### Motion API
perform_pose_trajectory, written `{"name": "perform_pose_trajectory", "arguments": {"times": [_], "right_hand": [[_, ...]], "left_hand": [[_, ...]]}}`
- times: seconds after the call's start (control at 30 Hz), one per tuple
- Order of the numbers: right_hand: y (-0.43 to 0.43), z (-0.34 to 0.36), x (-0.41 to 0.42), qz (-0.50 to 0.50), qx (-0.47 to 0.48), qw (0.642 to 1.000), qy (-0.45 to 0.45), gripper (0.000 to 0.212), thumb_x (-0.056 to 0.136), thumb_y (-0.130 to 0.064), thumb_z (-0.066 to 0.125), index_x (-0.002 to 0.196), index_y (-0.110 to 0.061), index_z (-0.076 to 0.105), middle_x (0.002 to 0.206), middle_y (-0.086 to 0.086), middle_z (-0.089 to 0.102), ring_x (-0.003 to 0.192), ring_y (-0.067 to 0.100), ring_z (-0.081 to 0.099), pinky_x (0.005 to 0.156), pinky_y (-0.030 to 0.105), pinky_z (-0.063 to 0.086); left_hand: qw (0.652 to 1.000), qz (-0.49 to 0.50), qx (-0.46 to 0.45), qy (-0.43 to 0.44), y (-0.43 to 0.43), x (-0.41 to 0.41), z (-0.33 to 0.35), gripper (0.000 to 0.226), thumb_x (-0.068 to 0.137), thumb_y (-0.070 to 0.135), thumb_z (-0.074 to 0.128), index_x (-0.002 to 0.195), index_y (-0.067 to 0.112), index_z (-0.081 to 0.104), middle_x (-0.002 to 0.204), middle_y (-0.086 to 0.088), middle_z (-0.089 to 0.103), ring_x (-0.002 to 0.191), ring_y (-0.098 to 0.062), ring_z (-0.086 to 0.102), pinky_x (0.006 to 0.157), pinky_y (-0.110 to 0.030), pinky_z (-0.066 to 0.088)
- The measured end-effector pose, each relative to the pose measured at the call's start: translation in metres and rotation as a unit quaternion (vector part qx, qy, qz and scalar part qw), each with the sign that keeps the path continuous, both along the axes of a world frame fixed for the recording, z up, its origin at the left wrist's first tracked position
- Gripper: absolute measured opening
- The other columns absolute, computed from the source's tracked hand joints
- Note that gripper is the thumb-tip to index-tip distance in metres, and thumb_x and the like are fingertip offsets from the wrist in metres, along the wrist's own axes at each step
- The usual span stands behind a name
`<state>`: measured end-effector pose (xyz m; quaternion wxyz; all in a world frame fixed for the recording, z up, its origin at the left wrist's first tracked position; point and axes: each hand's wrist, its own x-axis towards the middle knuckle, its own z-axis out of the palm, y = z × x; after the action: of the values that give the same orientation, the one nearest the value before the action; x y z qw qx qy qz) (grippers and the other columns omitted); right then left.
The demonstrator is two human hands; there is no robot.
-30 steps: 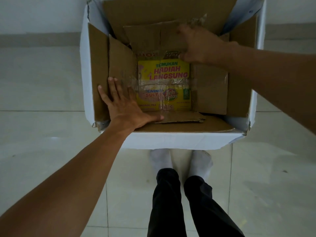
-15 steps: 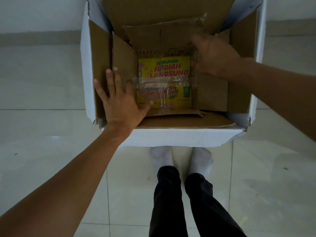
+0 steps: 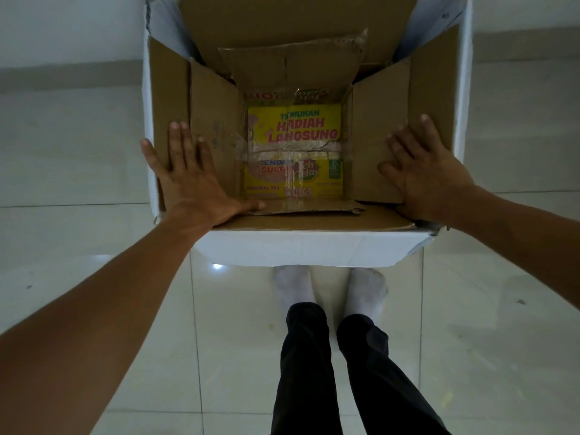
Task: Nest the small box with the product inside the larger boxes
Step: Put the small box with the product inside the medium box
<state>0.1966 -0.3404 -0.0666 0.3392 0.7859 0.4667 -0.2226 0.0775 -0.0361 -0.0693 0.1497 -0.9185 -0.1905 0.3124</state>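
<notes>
Boxes: 3, nested; white box (image 3: 301,249) on the floor (image 3: 78,152), brown box (image 3: 213,120) inside.
Small box (image 3: 295,152): yellow, centre bottom, "TEMUKAN HADIAH LANGSUNG", "ORIGINAL TEA".
Left hand (image 3: 188,180): grip wide, flat on left flap.
Right hand (image 3: 430,174): grip wide, flat on right flap.

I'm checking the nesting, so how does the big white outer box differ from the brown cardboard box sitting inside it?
The big white outer box is white outside; the brown cardboard box shows plain brown. The white box is larger and encloses the brown box, which itself holds the yellow printed tea carton. Both are open-topped with flaps splayed outward.
</notes>
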Motion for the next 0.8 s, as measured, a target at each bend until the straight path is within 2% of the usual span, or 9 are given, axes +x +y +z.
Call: {"name": "perform_pose_trajectory", "arguments": {"times": [0.07, 0.13, 0.23, 0.33, 0.43, 0.5, 0.67, 0.73, 0.8], "right_hand": [[0.003, 0.004, -0.001, -0.019, 0.058, 0.998, 0.025, 0.066, 0.084, -0.051, 0.047, 0.140, -0.019, 0.037, 0.155, 0.023, 0.022, 0.145, 0.040, 0.009, 0.113, 0.062, -0.007], [0.005, 0.010, -0.007, -0.074, 0.172, 0.981, 0.041, 0.060, 0.080, -0.039, 0.061, 0.132, -0.012, 0.049, 0.151, 0.026, 0.030, 0.144, 0.041, 0.016, 0.113, 0.062, -0.006], [0.005, 0.015, -0.021, -0.210, 0.313, 0.926, -0.006, 0.053, 0.078, -0.032, 0.066, 0.121, -0.004, 0.055, 0.149, 0.030, 0.031, 0.143, 0.043, 0.020, 0.109, 0.065, -0.002], [-0.003, 0.010, -0.037, -0.316, 0.307, 0.897, -0.030, 0.064, 0.082, -0.037, 0.061, 0.133, -0.004, 0.041, 0.155, 0.026, 0.018, 0.146, 0.038, 0.007, 0.108, 0.067, 0.006], [-0.008, 0.005, -0.042, -0.336, 0.292, 0.895, -0.004, 0.077, 0.080, -0.039, 0.064, 0.141, -0.003, 0.032, 0.156, 0.027, 0.012, 0.147, 0.037, -0.001, 0.110, 0.065, 0.017], [-0.008, 0.005, -0.041, -0.342, 0.289, 0.894, 0.001, 0.082, 0.077, -0.041, 0.067, 0.142, -0.004, 0.031, 0.156, 0.027, 0.011, 0.147, 0.036, -0.003, 0.111, 0.064, 0.014], [-0.008, 0.015, -0.040, -0.342, 0.330, 0.880, -0.007, 0.081, 0.074, -0.026, 0.070, 0.142, -0.008, 0.031, 0.157, 0.027, 0.007, 0.146, 0.040, 0.001, 0.111, 0.064, 0.003], [-0.011, 0.018, -0.038, -0.401, 0.368, 0.839, -0.006, 0.081, 0.078, -0.019, 0.067, 0.146, -0.013, 0.023, 0.158, 0.023, 0.008, 0.145, 0.041, 0.010, 0.111, 0.063, 0.009], [-0.018, 0.021, -0.035, -0.512, 0.410, 0.753, 0.050, 0.081, 0.083, -0.018, 0.062, 0.148, -0.020, 0.014, 0.155, 0.017, 0.024, 0.132, 0.040, 0.038, 0.104, 0.055, 0.037]], "left_hand": [[0.999, -0.001, -0.030, -0.037, -0.003, 0.000, 0.004, 0.133, 0.049, 0.100, 0.024, 0.146, 0.009, 0.019, 0.156, -0.021, -0.007, 0.142, -0.031, -0.018, 0.105, -0.064, -0.015], [0.993, -0.006, -0.056, -0.107, -0.005, -0.004, 0.004, 0.114, 0.060, 0.091, 0.035, 0.137, 0.007, 0.037, 0.155, -0.023, 0.003, 0.143, -0.033, -0.008, 0.105, -0.061, -0.014], [0.981, -0.002, -0.036, -0.191, -0.001, -0.005, 0.001, 0.107, 0.069, 0.085, 0.038, 0.139, 0.004, 0.034, 0.154, -0.026, 0.005, 0.143, -0.035, -0.004, 0.105, -0.061, -0.011], [0.973, 0.062, -0.046, -0.216, 0.009, -0.002, -0.001, 0.116, 0.067, 0.083, 0.047, 0.145, 0.003, 0.015, 0.155, -0.023, -0.003, 0.143, -0.036, -0.007, 0.108, -0.064, -0.002], [0.971, 0.107, -0.079, -0.200, 0.015, 0.002, -0.002, 0.128, 0.061, 0.080, 0.058, 0.147, 0.002, 0.004, 0.156, -0.019, -0.011, 0.142, -0.038, -0.010, 0.108, -0.065, 0.014], [0.971, 0.112, -0.088, -0.194, 0.015, 0.003, 0.000, 0.131, 0.058, 0.080, 0.060, 0.147, 0.002, 0.002, 0.156, -0.019, -0.013, 0.142, -0.039, -0.010, 0.107, -0.064, 0.017], [0.928, 0.125, -0.171, -0.305, 0.016, -0.006, 0.007, 0.104, 0.072, 0.053, 0.070, 0.147, 0.007, 0.014, 0.157, -0.020, 0.000, 0.143, -0.037, 0.004, 0.106, -0.060, 0.028], [0.903, 0.171, -0.181, -0.350, 0.019, -0.015, 0.007, 0.096, 0.075, 0.043, 0.070, 0.147, 0.013, 0.014, 0.156, -0.019, 0.008, 0.141, -0.037, 0.016, 0.102, -0.057, 0.034], [0.875, 0.247, -0.193, -0.370, 0.021, -0.023, 0.005, 0.092, 0.076, 0.038, 0.068, 0.147, 0.016, 0.013, 0.153, -0.016, 0.022, 0.136, -0.034, 0.029, 0.101, -0.052, 0.036]]}}
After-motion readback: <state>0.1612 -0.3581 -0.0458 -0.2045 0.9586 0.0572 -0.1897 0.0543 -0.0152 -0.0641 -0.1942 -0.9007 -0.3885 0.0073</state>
